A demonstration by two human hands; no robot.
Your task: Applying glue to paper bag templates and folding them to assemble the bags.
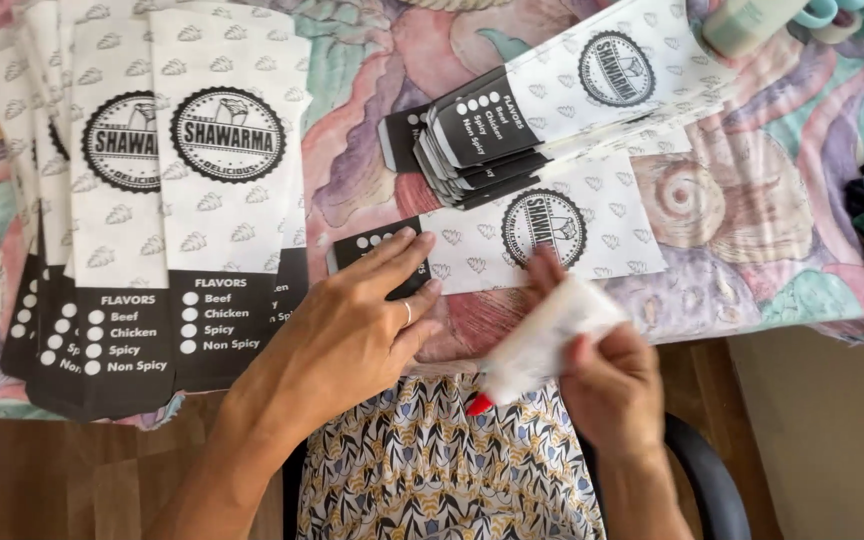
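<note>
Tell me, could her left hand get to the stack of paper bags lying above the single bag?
Probably yes. The left hand rests on the single flat bag's dark end, and the stack of bags lies just beyond it on the patterned tablecloth, with nothing standing between them.

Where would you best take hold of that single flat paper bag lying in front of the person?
Probably by the long bottom edge of the single paper bag, coming from the person's side. It lies flat, the left hand already pins its dark end, and the stack of bags crowds the far edge. The right hand holds a white bottle.
</note>
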